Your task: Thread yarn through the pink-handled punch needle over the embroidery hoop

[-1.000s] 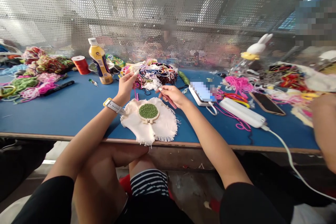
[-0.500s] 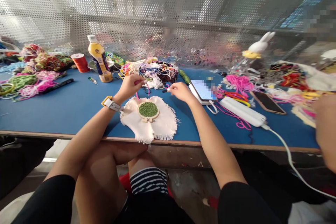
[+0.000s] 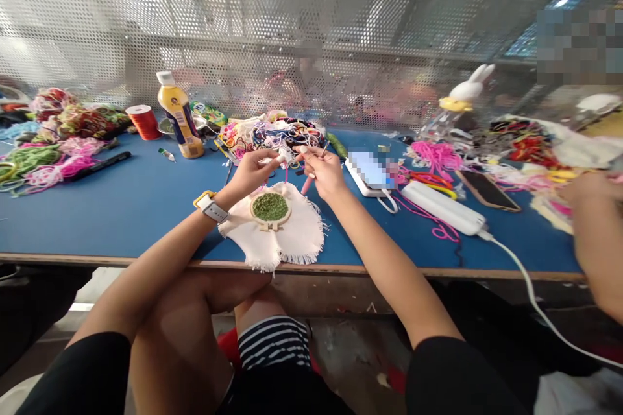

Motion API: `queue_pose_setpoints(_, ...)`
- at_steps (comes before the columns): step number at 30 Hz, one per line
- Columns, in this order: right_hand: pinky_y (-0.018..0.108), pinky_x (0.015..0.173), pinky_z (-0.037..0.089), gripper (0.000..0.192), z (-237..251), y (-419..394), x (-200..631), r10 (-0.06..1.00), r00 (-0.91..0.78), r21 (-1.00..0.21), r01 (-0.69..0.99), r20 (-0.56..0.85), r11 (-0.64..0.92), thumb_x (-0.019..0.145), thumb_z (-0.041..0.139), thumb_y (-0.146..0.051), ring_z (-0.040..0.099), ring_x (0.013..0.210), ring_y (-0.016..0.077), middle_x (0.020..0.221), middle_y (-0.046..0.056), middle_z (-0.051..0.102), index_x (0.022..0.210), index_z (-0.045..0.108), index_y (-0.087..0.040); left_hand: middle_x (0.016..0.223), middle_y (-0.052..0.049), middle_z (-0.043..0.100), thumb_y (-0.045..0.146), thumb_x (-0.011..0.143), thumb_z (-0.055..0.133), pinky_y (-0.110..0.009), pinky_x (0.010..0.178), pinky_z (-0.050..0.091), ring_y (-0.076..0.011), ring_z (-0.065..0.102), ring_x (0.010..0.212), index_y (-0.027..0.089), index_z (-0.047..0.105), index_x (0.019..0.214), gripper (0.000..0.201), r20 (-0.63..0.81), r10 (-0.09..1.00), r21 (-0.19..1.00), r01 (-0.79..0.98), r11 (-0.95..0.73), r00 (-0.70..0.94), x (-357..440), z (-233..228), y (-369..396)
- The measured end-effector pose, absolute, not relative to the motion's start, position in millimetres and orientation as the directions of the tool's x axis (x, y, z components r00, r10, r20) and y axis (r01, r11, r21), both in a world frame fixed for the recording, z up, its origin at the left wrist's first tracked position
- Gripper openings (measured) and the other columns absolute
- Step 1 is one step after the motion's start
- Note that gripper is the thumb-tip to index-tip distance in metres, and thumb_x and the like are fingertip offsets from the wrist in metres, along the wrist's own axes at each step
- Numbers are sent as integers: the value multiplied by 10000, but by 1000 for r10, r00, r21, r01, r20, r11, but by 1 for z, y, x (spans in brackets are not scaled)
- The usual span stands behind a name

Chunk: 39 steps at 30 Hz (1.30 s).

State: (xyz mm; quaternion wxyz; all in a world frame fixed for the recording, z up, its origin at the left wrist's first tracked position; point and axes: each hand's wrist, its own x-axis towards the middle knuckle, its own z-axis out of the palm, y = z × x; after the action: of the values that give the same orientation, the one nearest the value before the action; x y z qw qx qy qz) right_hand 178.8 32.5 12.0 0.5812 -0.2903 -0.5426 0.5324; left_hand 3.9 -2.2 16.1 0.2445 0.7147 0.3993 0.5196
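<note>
My left hand point(image 3: 256, 170), with a white-banded watch on its wrist, is closed in a pinch on pink yarn point(image 3: 287, 175), a short piece of which hangs below the fingertips. Close beside it, my right hand point(image 3: 322, 172) has thumb and forefinger pinched together, the fingertips almost meeting those of the left. Whatever lies between the right fingertips is too small to make out. Below both hands, a white fringed cloth point(image 3: 302, 233) lies at the table's front edge. A small round embroidery hoop point(image 3: 271, 227) on it frames a patch of dense green stitching point(image 3: 270, 207).
Behind my hands lies a heap of mixed yarn point(image 3: 277, 133). To the left stand a yellow drink bottle point(image 3: 180, 117) and a red spool point(image 3: 143, 123). A phone point(image 3: 372, 172), a white power strip point(image 3: 442, 207) and another person's arm point(image 3: 596, 240) are at right.
My hands have come together from apart, the right moving left and the left slightly right. The view has shifted a little. The cloth and hoop stay on the table.
</note>
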Motion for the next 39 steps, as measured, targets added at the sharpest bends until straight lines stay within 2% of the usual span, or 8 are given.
queue_pose_setpoints(3,232,329,277,383,14,43,194,922,85,-911,-138,379,387,726,695,-527,305,425,60,715,2,611,896,698,-184,983,-85,631,452,829,635,-214,527,424,-96,539,649,167,685,803,290,717,694,596,459,-659,66,-3,19,1)
queue_pose_setpoints(5,225,382,324,402,19,48,206,827,237,-857,55,510,512,792,620,-557,395,466,76,688,7,599,877,691,-170,822,-53,628,431,822,652,-222,557,418,-110,531,654,171,693,786,266,758,652,546,530,-648,15,-10,22,4)
queue_pose_setpoints(10,231,554,415,412,35,39,218,616,187,-635,371,766,677,921,458,-530,529,569,101,650,8,600,864,665,-178,507,21,497,479,848,596,-219,444,289,-71,395,454,148,710,750,363,604,797,736,399,-547,-23,-20,27,9)
queue_pose_setpoints(13,236,559,418,309,40,28,214,644,107,-641,311,757,702,902,525,-489,493,509,99,553,-35,530,931,645,-206,552,-3,542,496,845,593,-213,456,328,-78,438,491,145,721,777,380,548,834,790,289,-541,66,-19,32,5)
queue_pose_setpoints(19,211,452,363,316,46,23,215,698,87,-704,97,710,704,802,646,-526,467,483,89,552,-42,504,754,552,-228,713,-55,636,414,838,643,-229,558,412,-117,525,667,156,746,809,280,614,745,633,401,-662,262,-12,62,-13)
queue_pose_setpoints(24,219,440,324,358,55,15,221,717,2,-712,123,697,691,782,652,-562,400,454,76,510,-41,482,733,663,-207,595,-16,530,370,833,674,-212,471,355,-113,549,616,116,697,764,264,608,735,656,332,-678,300,-4,111,-26)
queue_pose_setpoints(29,222,432,312,342,60,1,219,746,-190,-735,137,638,664,788,665,-533,379,454,69,511,-34,496,715,702,-201,682,5,548,300,835,681,-186,508,405,-122,627,699,118,654,936,210,618,704,654,269,-707,348,28,150,-25)
queue_pose_setpoints(39,203,419,368,297,66,12,228,720,169,-709,-128,673,693,882,542,-514,408,451,71,589,-40,487,834,613,-230,764,-25,611,241,864,651,-209,579,492,-118,652,731,123,650,967,156,607,745,728,184,-661,276,47,125,-4)
